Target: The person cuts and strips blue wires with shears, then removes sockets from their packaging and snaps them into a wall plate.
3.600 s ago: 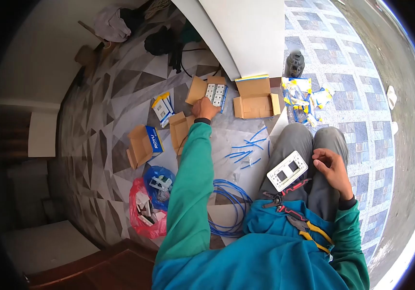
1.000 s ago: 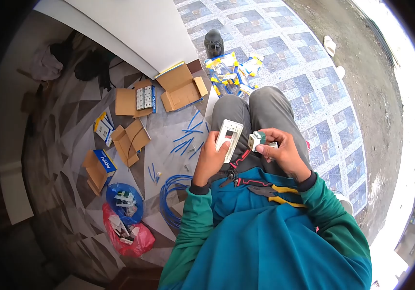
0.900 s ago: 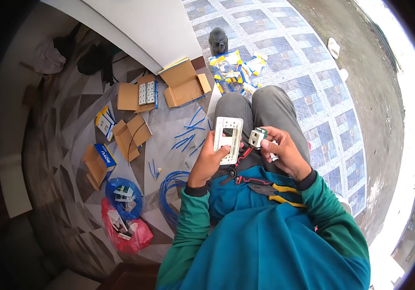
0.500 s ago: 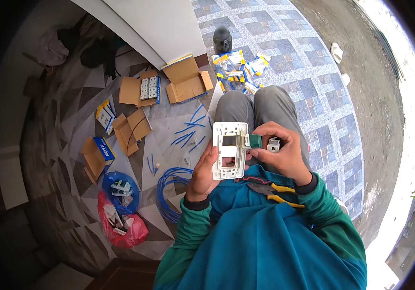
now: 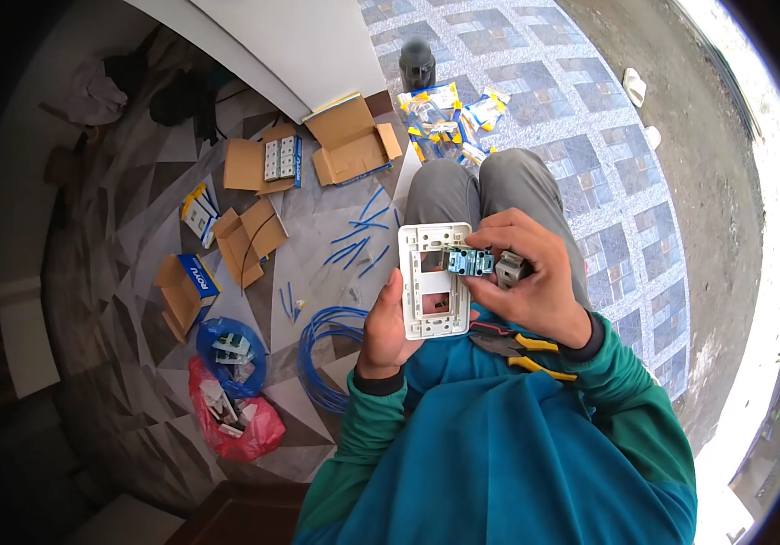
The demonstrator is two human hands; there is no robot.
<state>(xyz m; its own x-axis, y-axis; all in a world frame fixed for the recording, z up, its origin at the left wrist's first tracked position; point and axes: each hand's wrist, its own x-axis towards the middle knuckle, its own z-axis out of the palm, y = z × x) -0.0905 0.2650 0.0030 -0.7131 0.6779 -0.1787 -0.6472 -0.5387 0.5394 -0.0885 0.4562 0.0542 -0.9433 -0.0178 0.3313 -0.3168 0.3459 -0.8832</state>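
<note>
My left hand (image 5: 384, 324) grips a white wall plate frame (image 5: 432, 284) by its left edge, holding it upright above my lap. Two rectangular openings show in the frame, one over the other. In my right hand (image 5: 542, 283), fingers and thumb pinch a small outlet module (image 5: 471, 262) with a teal, metal-fitted side facing up. That module overlaps the right edge of the frame at the upper opening. A second, greyish module (image 5: 511, 269) is tucked in the same hand, closer to the palm. Pliers (image 5: 535, 365) with yellow handles lie on my lap below.
A coil of blue cable (image 5: 310, 363) and cut blue wire pieces (image 5: 353, 247) lie on the floor at left. Beyond are opened cardboard boxes (image 5: 353, 162), a blue bag (image 5: 253, 381) and a red bag (image 5: 258, 434). Yellow-white packets (image 5: 485, 109) and a dark bottle (image 5: 416, 65) are ahead.
The module in my right hand has turned, from its green face to its teal, metal-fitted side. The second module has turned too. Both hands keep their hold near the frame.
</note>
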